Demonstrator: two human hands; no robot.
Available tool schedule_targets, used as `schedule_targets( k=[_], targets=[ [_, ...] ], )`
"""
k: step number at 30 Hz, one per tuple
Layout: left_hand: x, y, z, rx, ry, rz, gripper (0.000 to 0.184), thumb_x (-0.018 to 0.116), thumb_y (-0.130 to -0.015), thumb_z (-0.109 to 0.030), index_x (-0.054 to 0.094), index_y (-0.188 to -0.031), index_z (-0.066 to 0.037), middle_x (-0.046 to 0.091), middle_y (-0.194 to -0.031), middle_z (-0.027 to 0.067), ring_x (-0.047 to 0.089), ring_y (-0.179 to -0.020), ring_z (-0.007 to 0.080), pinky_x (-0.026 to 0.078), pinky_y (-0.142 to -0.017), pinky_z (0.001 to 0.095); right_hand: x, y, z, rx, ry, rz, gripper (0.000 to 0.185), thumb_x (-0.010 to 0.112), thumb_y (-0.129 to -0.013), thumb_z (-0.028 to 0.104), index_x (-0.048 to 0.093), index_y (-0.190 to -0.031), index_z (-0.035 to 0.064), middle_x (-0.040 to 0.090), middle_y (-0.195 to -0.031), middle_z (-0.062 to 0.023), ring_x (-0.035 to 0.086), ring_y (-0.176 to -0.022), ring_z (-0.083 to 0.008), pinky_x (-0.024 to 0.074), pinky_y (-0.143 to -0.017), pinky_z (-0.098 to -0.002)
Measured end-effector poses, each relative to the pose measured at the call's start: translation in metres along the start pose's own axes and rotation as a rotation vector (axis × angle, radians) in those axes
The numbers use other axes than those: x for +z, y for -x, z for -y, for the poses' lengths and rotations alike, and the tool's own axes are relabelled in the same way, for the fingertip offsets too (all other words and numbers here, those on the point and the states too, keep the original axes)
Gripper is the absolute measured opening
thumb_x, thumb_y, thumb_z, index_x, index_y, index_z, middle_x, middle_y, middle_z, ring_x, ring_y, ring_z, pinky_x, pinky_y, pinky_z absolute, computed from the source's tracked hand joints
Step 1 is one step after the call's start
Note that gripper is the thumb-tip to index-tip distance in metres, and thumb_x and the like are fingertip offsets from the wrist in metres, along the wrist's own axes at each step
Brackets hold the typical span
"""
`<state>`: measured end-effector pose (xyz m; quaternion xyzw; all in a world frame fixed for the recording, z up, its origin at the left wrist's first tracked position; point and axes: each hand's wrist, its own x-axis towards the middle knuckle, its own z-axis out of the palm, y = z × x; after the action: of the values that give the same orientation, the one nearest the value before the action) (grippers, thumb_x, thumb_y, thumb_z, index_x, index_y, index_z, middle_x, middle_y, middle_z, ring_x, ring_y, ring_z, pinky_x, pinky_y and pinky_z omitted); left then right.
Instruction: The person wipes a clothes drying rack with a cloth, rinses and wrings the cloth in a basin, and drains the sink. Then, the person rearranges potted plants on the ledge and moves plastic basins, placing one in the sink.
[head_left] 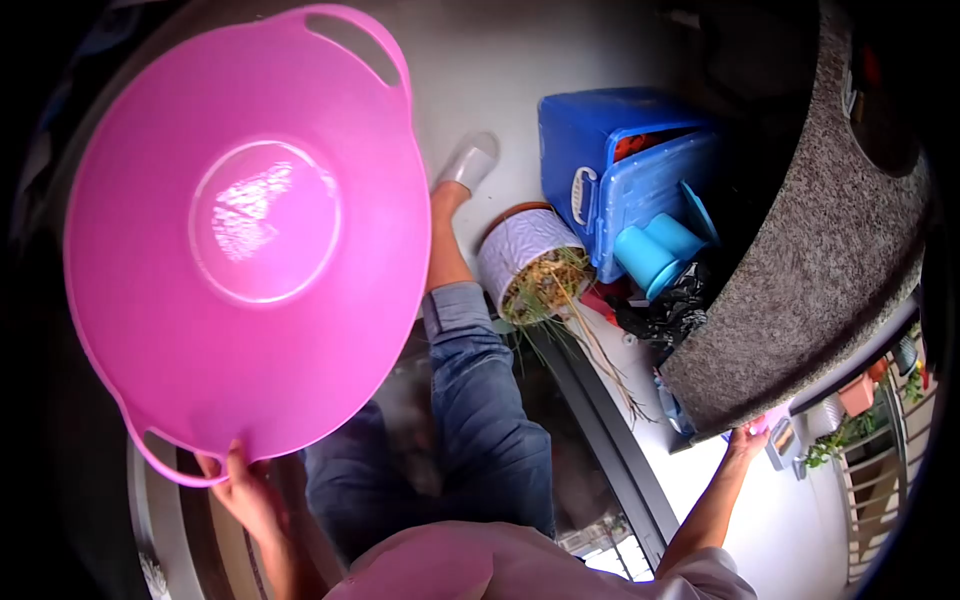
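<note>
A large pink tub [330, 380] with two loop handles fills the left of the view, its round base ring showing. My left hand [245, 490] grips its lower rim beside the bottom handle, thumb on the near face. Far to the right, my right hand [748, 440] is raised by the lower edge of a speckled grey counter [800, 270]. Its fingers are closed around a small pink thing [772, 418], mostly hidden and too small to name.
A white plant pot [525, 250] with dry grass stands near my foot. Beside it are a blue lidded box [575, 140], light-blue containers [650, 258] and a black bag [672, 310]. A dark door track [610, 450] crosses the floor; railings and plants are at right.
</note>
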<state>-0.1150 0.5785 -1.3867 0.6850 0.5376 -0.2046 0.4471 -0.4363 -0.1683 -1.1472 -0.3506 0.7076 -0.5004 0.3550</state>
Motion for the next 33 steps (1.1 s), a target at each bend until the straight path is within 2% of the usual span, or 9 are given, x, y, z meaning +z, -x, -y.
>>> schedule_targets(
  k=[3,5,10,15,20,26,29,30,33],
  targets=[
    [-0.002,-0.014,0.014,0.08,0.046,0.008,0.06,0.056,-0.096,-0.008,0.032,-0.151,-0.006,0.056,-0.13,0.0168,0.062,-0.111,0.0254,0.055,-0.087,0.0382,0.008,0.019,-0.002,-0.151,0.178,-0.039,0.034,0.046,-0.101,0.032,0.06,-0.117,0.0042,0.069,-0.1,-0.0088,0.068,-0.086,-0.0173,0.0607,-0.073,-0.0315],
    [-0.005,-0.019,0.02,0.061,0.046,-0.006,0.06,0.055,-0.097,-0.008,0.031,-0.151,-0.005,0.053,-0.135,0.018,0.059,-0.117,0.0267,0.052,-0.095,0.0384,0.003,0.014,0.001,-0.143,0.123,0.005,0.032,0.052,-0.099,0.033,0.062,-0.114,0.007,0.069,-0.1,-0.0057,0.067,-0.087,-0.0164,0.0595,-0.073,-0.0304],
    [0.008,-0.018,0.016,0.031,0.012,-0.03,0.063,0.054,-0.096,-0.008,0.026,-0.153,-0.004,0.049,-0.139,0.0193,0.058,-0.119,0.029,0.05,-0.099,0.0395,0.044,0.085,-0.03,-0.211,0.255,0.046,0.041,0.051,-0.097,0.038,0.061,-0.122,0.0058,0.068,-0.113,-0.006,0.066,-0.097,-0.0204,0.0567,-0.083,-0.0339],
    [0.005,-0.022,0.029,0.067,-0.017,0.019,0.058,0.053,-0.097,-0.007,0.031,-0.15,-0.002,0.051,-0.137,0.0188,0.057,-0.118,0.0284,0.048,-0.101,0.0407,0.032,0.063,-0.019,-0.229,0.287,0.118,0.042,0.042,-0.102,0.034,0.057,-0.13,0.0051,0.064,-0.124,-0.0101,0.063,-0.111,-0.0256,0.0542,-0.096,-0.0415],
    [-0.023,-0.029,0.056,0.012,-0.075,0.146,0.053,0.052,-0.099,-0.011,0.032,-0.148,-0.002,0.06,-0.128,0.0183,0.061,-0.114,0.026,0.049,-0.098,0.0387,0.024,0.044,-0.006,-0.198,0.319,0.161,0.04,0.041,-0.103,0.03,0.056,-0.131,0.0067,0.063,-0.128,-0.0105,0.061,-0.115,-0.0276,0.0526,-0.099,-0.0449],
    [-0.001,-0.011,0.039,-0.084,-0.062,0.144,0.055,0.052,-0.1,-0.013,0.029,-0.149,-0.002,0.054,-0.133,0.023,0.06,-0.115,0.0296,0.05,-0.096,0.0394,0.023,0.043,-0.003,-0.208,0.397,0.126,0.041,0.04,-0.102,0.031,0.056,-0.13,0.0069,0.063,-0.128,-0.0106,0.061,-0.115,-0.03,0.0528,-0.098,-0.0467],
    [-0.01,-0.011,0.049,0.312,-0.645,0.151,0.025,0.061,-0.092,-0.004,0.06,-0.117,0.001,0.061,-0.11,0.0167,0.063,-0.095,0.0285,0.054,-0.077,0.037,0.032,0.056,-0.014,-0.298,0.42,0.031,0.042,0.04,-0.102,0.033,0.055,-0.132,0.0088,0.06,-0.131,-0.0114,0.057,-0.12,-0.0306,0.0504,-0.101,-0.0479],
    [-0.004,-0.009,0.047,-0.044,-0.148,0.036,0.028,0.063,-0.094,-0.009,0.058,-0.119,0.001,0.06,-0.116,0.0188,0.062,-0.099,0.0324,0.054,-0.081,0.0386,0.036,0.065,-0.018,-0.281,0.423,0.015,0.042,0.041,-0.102,0.033,0.054,-0.133,0.0089,0.059,-0.132,-0.0115,0.056,-0.121,-0.0306,0.0497,-0.102,-0.0478],
    [0.008,-0.007,0.045,-0.107,-0.064,0.06,0.032,0.064,-0.094,-0.009,0.055,-0.124,-0.001,0.058,-0.119,0.0195,0.062,-0.099,0.0325,0.054,-0.082,0.0381,0.042,0.073,-0.022,-0.239,0.442,0.001,0.044,0.042,-0.101,0.034,0.05,-0.137,0.0091,0.055,-0.135,-0.0119,0.053,-0.123,-0.0305,0.0478,-0.104,-0.0473]
  ],
)
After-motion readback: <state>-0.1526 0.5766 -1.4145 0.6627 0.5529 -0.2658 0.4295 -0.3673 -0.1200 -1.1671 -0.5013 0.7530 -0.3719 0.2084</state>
